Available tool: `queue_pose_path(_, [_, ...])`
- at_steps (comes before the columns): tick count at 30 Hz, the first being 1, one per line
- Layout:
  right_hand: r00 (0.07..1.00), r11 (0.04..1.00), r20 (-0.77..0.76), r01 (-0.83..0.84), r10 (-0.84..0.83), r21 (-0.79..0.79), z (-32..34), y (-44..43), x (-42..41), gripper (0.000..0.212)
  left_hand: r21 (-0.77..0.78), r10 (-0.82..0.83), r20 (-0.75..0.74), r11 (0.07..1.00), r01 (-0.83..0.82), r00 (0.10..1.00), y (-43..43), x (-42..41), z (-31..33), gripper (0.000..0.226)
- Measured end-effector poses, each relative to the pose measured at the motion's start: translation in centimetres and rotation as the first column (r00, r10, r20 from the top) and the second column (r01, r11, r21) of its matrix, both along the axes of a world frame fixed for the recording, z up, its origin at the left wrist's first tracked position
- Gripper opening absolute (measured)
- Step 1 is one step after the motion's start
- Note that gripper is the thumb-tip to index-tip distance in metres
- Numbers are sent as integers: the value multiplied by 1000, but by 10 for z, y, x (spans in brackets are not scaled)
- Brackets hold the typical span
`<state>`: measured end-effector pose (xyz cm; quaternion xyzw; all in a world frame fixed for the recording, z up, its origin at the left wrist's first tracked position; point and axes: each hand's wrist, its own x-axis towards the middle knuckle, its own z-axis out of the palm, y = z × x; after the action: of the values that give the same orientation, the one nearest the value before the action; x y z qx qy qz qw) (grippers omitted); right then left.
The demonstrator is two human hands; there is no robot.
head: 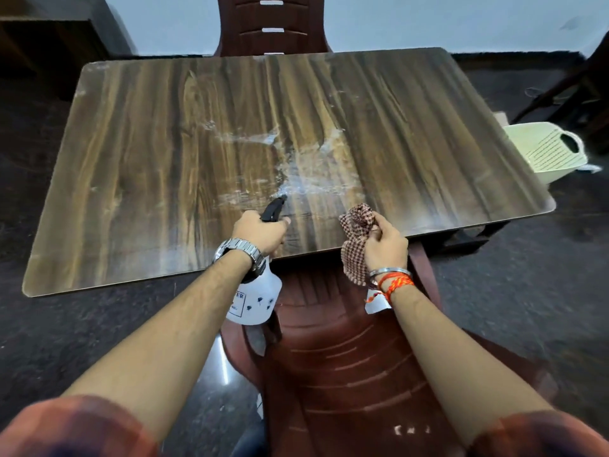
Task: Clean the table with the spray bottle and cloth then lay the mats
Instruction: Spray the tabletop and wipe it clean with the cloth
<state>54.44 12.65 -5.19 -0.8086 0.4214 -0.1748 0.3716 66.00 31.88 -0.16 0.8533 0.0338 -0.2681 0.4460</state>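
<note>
My left hand (pixel 260 231) grips the neck of a white spray bottle (pixel 255 300) with a black nozzle that points over the near edge of the dark wooden table (pixel 131 159). A wet, whitish patch of spray (pixel 306 166) glistens at the table's middle. My right hand (pixel 385 240) holds a bunched red-and-white checked cloth (pixel 356 225) at the table's near edge, just right of the bottle, with part of the cloth hanging below the hand. No mats show in this view.
A reddish-brown plastic chair (pixel 346 357) stands right below me against the table's near side. Another like it (pixel 272 28) stands at the far side. A pale green basket (pixel 547 153) sits on the floor off the table's right end. Dark furniture fills the far left corner.
</note>
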Motion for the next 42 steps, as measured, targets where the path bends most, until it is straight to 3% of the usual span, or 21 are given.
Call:
queue_pose_path(4, [1000, 1000, -4, -16, 16, -2, -4, 2, -6, 42, 80, -4, 33, 997, 1, 999, -8, -2, -2, 32])
queue_pose_path(9, [996, 998, 51, -70, 70, 2, -13, -4, 8, 45, 45, -7, 6, 999, 7, 1000, -5, -6, -9, 37])
queue_pose_path(13, [994, 998, 97, -59, 60, -15, -19, -1, 12, 45, 71, 46, 16, 996, -47, 999, -5, -10, -16, 28])
queue_pose_path(18, [980, 997, 195, -34, 48, -74, -25, -5, 5, 42, 12, 65, -13, 998, -65, 998, -13, -15, -22, 34])
queue_pose_path(26, [910, 996, 406, -52, 79, -79, -19, -37, 17, 41, 45, 158, -11, 987, -157, 987, -40, -27, -15, 32])
queue_pose_path(29, [870, 980, 469, -67, 150, -190, -19, -64, 23, 39, 60, 218, -1, 974, -217, 976, -59, -35, -16, 34])
queue_pose_path(32, [821, 880, 329, -392, 466, -269, -32, -108, 26, 42, 114, 295, 38, 948, -297, 955, -84, -45, -14, 19])
queue_pose_path(35, [691, 675, -17, -710, 723, -201, -52, -149, 26, 48, 135, 334, 30, 933, -335, 942, -107, -62, -13, 21])
queue_pose_path(39, [644, 626, -325, -760, 692, -174, -60, -169, 35, 54, 79, 417, -27, 907, -413, 909, -121, -81, -15, 22])
queue_pose_path(42, [525, 562, -521, -821, 673, -101, -62, -162, 35, 58, 102, 483, -31, 872, -478, 875, -121, -87, -14, 36])
